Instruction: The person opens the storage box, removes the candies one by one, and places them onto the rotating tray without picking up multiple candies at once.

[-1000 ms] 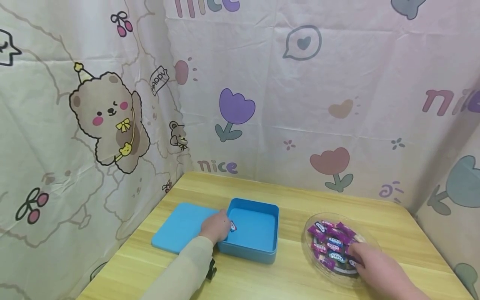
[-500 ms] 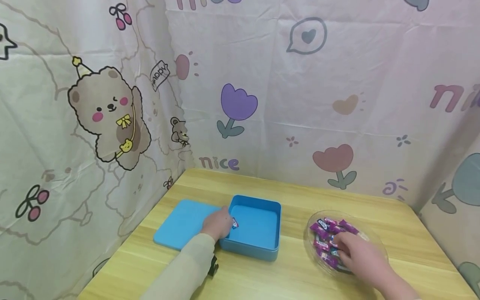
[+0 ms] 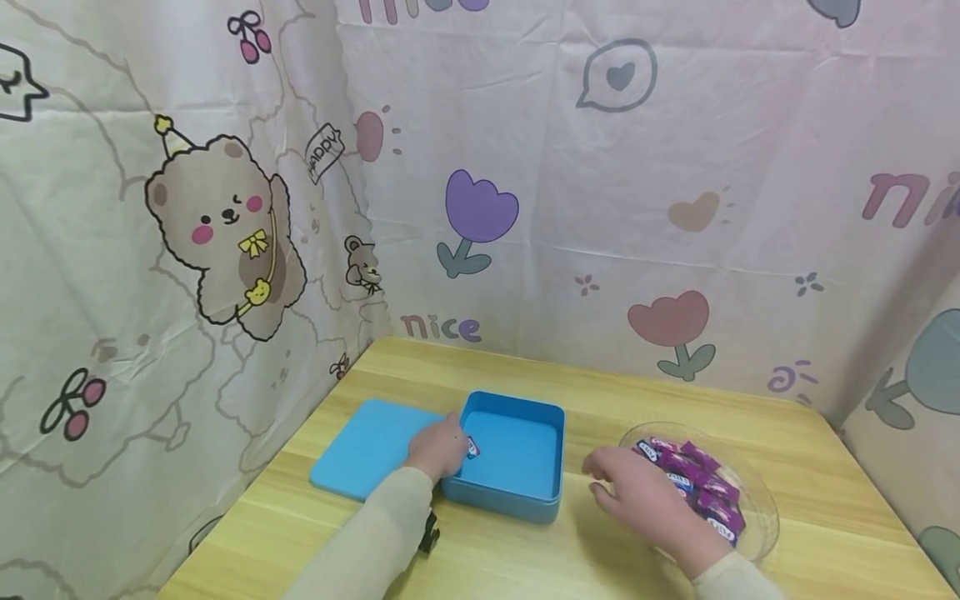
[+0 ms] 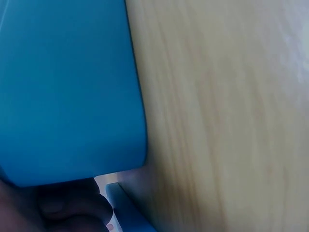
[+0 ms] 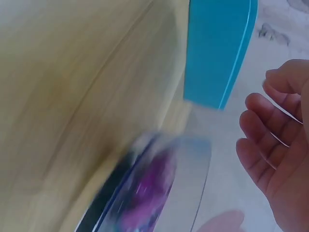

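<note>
My left hand [image 3: 438,448] grips the left wall of an open blue box [image 3: 506,503]; its curled fingers [image 4: 77,208] show past the wall in the left wrist view. One small wrapped candy [image 3: 472,448] lies inside, close to that hand. Over the table between box and bowl is my right hand [image 3: 637,492], its fingers loosely bent and thumb apart from the index finger in the head view. No candy shows in it, but its inner side is partly hidden. Behind it, purple-wrapped candies [image 3: 701,479] lie in a clear round bowl [image 3: 767,508].
A flat light-blue lid [image 3: 360,450] lies on the wooden table [image 3: 517,567] left of the box. A black piece [image 3: 429,533] sits under the left wrist. Printed cloth [image 3: 555,200] hangs behind and at the sides.
My right hand reached into the candies in the bowl, then came out leftward toward the box. The left hand has stayed at the box wall. The head view has shifted slightly.
</note>
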{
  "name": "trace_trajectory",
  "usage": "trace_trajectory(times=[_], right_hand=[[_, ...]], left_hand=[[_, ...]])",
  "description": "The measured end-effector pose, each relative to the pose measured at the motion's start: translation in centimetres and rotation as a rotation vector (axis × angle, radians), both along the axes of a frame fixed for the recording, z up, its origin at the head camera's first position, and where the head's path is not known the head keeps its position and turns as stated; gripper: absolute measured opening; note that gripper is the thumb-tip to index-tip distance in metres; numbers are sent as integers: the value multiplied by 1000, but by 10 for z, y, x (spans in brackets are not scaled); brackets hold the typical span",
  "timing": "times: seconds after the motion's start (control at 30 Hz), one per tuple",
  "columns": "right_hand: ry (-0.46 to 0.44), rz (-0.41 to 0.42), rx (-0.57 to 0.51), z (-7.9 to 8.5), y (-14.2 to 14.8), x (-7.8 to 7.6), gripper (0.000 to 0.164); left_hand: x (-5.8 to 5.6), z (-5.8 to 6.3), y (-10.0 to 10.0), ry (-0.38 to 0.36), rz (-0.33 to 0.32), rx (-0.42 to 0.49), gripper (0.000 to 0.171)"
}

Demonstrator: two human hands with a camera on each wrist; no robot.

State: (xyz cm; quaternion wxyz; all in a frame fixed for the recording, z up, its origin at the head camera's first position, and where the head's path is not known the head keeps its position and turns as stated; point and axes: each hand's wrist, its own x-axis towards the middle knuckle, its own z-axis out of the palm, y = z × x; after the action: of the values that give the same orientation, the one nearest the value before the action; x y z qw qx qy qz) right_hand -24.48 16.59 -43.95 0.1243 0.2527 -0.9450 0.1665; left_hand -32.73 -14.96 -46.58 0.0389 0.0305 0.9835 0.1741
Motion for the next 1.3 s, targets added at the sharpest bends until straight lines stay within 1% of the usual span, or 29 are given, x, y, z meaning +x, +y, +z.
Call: trace_trajectory(times=[0.2,0.3,0.4,0.47,0.6,0.7,0.77,0.87,0.97,1.07,1.17,1.23,1.3], right_hand=[[62,86,13,0,-37,-8,18],[70,141,-3,2,-57,-13,18],[57,165,-19,0,-78,-21,17],[27,159,-40,-5,-92,-25,16],[-88,127,-102,-14,-117,-34,17],[-148,99,-121,-18,-133,-42,19],[-172,77,-99,-19,-142,-48,21],[-214,49,-28,-20,-153,-56,26],[-266,36,29,-20,-161,-63,34],[-327,19,56,-21,-167,-71,43],[-370,-1,70,-23,-169,-77,49],[-379,-5,74,-25,-171,-80,47],[-366,3,85,-27,-172,-82,39]], left_hand=[[0,2,2,-7,3,-6,50],[1,1,1,-5,4,-1,50],[0,0,0,0,5,5,50],[-1,-2,-1,0,8,12,50],[-2,-3,-1,-15,20,29,52],[-3,-3,-1,-11,12,26,52],[-4,-4,-1,-2,3,12,51],[-4,-4,-1,11,-7,0,50],[-4,-3,-1,5,-7,-11,50],[-3,-4,-1,3,-8,-14,50],[-3,-4,-1,-3,-2,-11,49],[-3,-3,-1,-12,-1,-6,49],[-2,-2,-1,-13,-2,-3,49]])
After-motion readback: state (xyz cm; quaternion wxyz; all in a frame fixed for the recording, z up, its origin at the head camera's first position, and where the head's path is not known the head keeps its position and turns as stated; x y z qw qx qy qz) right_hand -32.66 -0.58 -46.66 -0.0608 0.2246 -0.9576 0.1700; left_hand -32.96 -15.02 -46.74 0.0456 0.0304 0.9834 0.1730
